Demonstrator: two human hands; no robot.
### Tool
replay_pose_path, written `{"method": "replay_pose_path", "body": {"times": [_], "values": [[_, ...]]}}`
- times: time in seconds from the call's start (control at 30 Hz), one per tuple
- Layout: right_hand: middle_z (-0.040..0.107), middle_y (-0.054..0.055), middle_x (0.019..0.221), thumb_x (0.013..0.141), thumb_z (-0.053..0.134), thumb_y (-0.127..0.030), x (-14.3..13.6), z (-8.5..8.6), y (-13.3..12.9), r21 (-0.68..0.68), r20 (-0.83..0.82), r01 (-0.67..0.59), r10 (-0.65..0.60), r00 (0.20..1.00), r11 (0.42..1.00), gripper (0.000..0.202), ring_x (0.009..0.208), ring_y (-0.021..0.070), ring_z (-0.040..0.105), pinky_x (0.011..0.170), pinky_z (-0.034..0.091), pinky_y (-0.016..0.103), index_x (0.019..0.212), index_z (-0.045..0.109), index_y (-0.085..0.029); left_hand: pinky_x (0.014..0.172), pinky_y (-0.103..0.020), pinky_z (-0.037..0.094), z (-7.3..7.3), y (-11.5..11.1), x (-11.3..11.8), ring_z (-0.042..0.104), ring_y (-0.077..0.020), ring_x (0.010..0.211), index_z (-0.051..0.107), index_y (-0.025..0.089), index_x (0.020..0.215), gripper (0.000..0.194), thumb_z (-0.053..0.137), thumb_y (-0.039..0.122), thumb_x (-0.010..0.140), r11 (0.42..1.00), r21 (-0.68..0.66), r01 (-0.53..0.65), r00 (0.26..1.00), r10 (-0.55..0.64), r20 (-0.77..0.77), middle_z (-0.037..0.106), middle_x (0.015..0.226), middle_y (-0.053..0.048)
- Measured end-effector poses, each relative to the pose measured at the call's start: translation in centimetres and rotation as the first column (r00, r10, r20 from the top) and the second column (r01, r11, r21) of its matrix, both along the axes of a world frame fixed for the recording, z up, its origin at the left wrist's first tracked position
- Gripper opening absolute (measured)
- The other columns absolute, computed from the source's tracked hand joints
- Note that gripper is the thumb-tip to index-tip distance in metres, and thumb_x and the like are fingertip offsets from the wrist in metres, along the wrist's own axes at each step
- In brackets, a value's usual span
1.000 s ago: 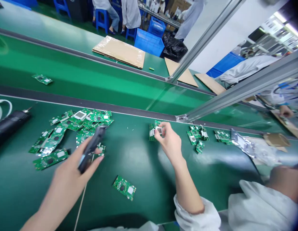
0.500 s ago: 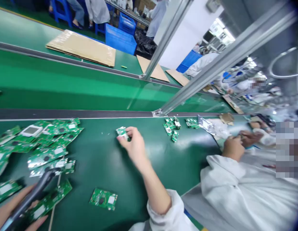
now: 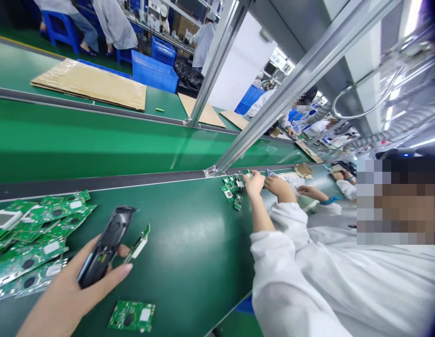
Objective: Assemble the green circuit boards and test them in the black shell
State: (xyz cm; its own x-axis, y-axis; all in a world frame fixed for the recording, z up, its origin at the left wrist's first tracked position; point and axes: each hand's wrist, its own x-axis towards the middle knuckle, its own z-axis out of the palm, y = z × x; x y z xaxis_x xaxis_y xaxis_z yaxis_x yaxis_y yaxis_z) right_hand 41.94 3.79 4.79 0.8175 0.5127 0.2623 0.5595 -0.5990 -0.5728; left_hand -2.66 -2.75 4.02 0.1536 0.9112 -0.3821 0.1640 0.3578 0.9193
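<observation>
My left hand [image 3: 94, 276] is wrapped round an elongated black plastic housing [image 3: 110, 243], its hollow side showing. Between the thumb and a fingertip of the same hand, a green circuit board [image 3: 139, 244] stands on edge. Far to the right, my right hand [image 3: 254, 183] is at the back of a small group of circuit boards [image 3: 228, 193], fingers closed round a small board [image 3: 247, 174] that they partly cover. A single green board [image 3: 132, 316] lies flat below my left hand.
Overlapping circuit boards [image 3: 45, 234] spread over the left of the green table [image 3: 189, 252]. A metal post [image 3: 234, 145] rises from the table's back edge. Close on the right, a co-worker's hand [image 3: 280, 188] is beside mine. Cardboard sheets [image 3: 94, 84] lie on the far bench.
My right hand has moved right with its small board to the group there. My left hand has come up and inward with the housing and board. The view has shifted right.
</observation>
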Motion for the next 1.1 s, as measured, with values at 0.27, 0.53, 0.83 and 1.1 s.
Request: {"method": "replay_pose_path", "body": {"times": [0.27,0.53,0.83,1.1], "values": [[0.055,0.013,0.129,0.095,0.055,-0.031,-2.7,0.6,-0.8,0.064,-0.032,-0.001,0.003,0.999,0.998,0.034,0.117,0.0268,0.055,0.098,0.047,0.049,0.124,0.054,-0.014,0.046,-0.023,0.025,-1.1,1.0,1.6,0.032,-0.0102,0.042,0.053,0.022,0.103,0.053,0.078,0.054,0.069,0.982,-0.158,0.101,0.975,-0.066,0.214,0.039,0.042,0.011],[0.065,0.001,0.091,0.085,0.065,-0.038,-25.1,-0.6,-5.5,0.448,-0.529,-0.695,0.793,0.301,0.562,0.034,0.082,0.0166,0.064,0.073,0.051,0.03,0.112,0.049,-0.025,0.047,-0.022,0.03,-0.8,0.7,1.8,0.035,-0.0073,0.047,0.057,0.02,0.1,0.048,0.08,0.047,0.067,0.98,-0.173,-0.094,0.956,0.137,0.26,0.052,0.065,0.005],[0.05,0.006,0.138,0.099,0.043,-0.022,-26.2,-1.5,-5.7,0.45,-0.365,-0.807,0.903,0.225,0.383,0.029,0.125,0.0207,0.051,0.101,0.046,0.04,0.125,0.052,-0.031,0.044,-0.022,0.031,-1.2,1.5,1.4,0.039,-0.006,0.048,0.055,0.02,0.115,0.063,0.082,0.046,0.065,0.989,-0.143,-0.03,0.982,0.056,0.178,0.061,0.088,0.0],[0.056,0.004,0.128,0.097,0.044,-0.01,-25.1,-0.9,-5.4,0.16,-0.378,-0.981,0.925,0.041,0.109,0.036,0.12,0.0171,0.052,0.105,0.045,0.038,0.126,0.051,-0.029,0.041,-0.018,0.026,-0.1,2.4,0.7,0.032,-0.0051,0.042,0.053,0.018,0.088,0.043,0.079,0.047,0.069,0.974,-0.211,-0.083,0.954,0.139,0.264,0.04,0.052,0.011]]}}
